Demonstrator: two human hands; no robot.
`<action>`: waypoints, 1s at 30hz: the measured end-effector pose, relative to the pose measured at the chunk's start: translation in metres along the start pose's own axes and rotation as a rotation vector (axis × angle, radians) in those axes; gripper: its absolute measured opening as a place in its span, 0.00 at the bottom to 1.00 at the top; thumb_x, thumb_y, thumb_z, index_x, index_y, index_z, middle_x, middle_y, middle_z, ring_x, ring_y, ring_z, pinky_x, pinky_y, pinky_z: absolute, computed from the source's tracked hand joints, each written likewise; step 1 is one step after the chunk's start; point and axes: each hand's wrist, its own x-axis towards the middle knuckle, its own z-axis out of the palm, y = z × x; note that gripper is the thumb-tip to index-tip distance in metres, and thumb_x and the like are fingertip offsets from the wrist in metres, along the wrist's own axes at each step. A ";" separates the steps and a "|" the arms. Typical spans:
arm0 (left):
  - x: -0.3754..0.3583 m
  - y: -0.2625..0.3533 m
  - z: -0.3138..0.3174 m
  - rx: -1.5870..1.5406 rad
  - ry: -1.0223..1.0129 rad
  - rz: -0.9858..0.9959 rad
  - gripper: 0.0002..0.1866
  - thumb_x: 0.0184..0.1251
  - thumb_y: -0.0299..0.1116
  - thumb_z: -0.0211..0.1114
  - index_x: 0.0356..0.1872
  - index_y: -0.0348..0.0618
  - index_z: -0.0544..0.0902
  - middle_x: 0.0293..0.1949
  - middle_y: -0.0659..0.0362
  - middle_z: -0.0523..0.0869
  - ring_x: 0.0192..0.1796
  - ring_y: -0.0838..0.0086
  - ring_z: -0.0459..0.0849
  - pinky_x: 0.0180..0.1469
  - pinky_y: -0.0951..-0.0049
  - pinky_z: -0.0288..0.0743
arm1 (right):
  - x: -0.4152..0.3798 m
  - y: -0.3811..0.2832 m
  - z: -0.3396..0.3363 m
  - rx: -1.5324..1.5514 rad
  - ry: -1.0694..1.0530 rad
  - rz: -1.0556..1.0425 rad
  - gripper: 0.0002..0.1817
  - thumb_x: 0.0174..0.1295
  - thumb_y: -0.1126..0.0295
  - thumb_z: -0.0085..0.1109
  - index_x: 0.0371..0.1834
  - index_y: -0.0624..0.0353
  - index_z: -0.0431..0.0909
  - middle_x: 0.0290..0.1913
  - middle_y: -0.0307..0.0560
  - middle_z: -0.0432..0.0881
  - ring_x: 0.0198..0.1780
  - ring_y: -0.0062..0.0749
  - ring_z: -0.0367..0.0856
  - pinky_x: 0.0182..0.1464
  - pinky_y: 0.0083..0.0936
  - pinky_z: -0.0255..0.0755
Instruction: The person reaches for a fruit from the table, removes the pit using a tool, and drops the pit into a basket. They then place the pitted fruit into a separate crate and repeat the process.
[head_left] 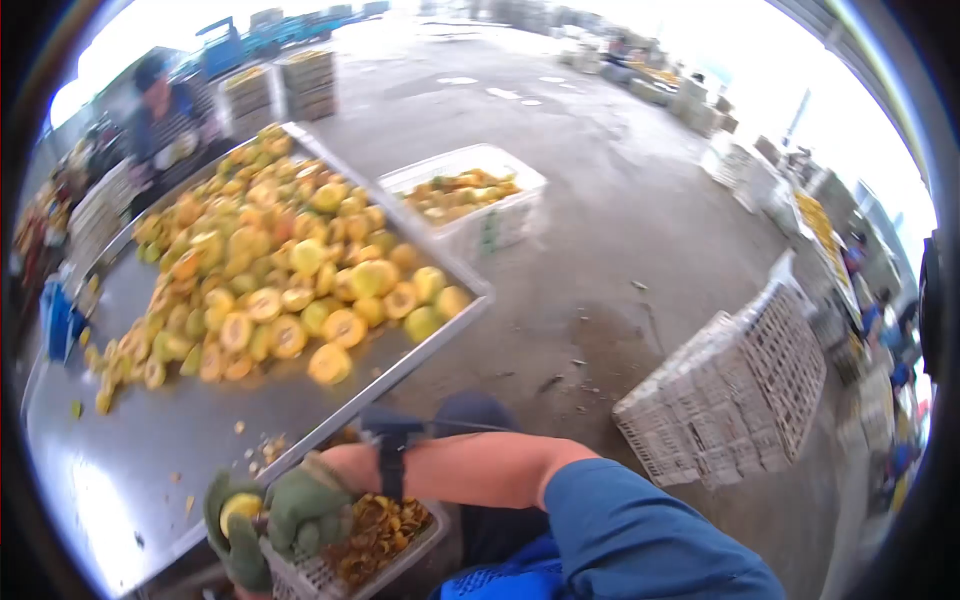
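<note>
Blue sleeve (640, 525) foremost, the right hand (308, 508) is curled closed, its hold unclear, beside the left hand (236, 545), wrapped around a fruit (240, 507) near the table (190, 435), best steadied firmly by the crate (296, 577).

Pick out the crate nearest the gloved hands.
The crate just below the right hand, holding orange-brown scraps; the white crate beyond the metal table and the stacked crates at right are farther off.
</note>
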 end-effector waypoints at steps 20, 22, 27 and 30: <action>-0.018 0.021 -0.004 -0.203 -0.049 -0.154 0.26 0.78 0.50 0.62 0.62 0.36 0.79 0.50 0.53 0.88 0.52 0.71 0.86 0.58 0.67 0.81 | 0.016 0.018 0.012 0.303 -0.063 0.099 0.13 0.73 0.64 0.58 0.48 0.65 0.81 0.17 0.29 0.68 0.12 0.13 0.62 0.13 0.16 0.55; -0.021 0.027 -0.001 -0.231 -0.028 -0.173 0.31 0.78 0.56 0.61 0.62 0.35 0.79 0.49 0.53 0.88 0.51 0.70 0.87 0.57 0.67 0.81 | 0.019 0.030 0.009 0.411 -0.128 0.079 0.14 0.73 0.64 0.59 0.49 0.66 0.81 0.17 0.29 0.68 0.12 0.11 0.62 0.12 0.14 0.54; -0.020 0.022 -0.015 -0.296 0.170 -0.278 0.38 0.81 0.66 0.47 0.64 0.37 0.78 0.41 0.54 0.89 0.34 0.77 0.85 0.35 0.77 0.78 | 0.013 0.026 0.018 0.160 -0.092 0.127 0.15 0.73 0.61 0.60 0.48 0.63 0.85 0.19 0.30 0.71 0.14 0.14 0.65 0.14 0.16 0.58; -0.027 0.019 -0.034 -0.407 0.279 -0.411 0.40 0.81 0.68 0.42 0.65 0.38 0.78 0.37 0.55 0.89 0.23 0.81 0.80 0.22 0.83 0.70 | 0.016 0.028 0.015 -0.156 0.043 0.332 0.18 0.71 0.55 0.61 0.45 0.58 0.89 0.20 0.33 0.74 0.17 0.18 0.71 0.18 0.22 0.65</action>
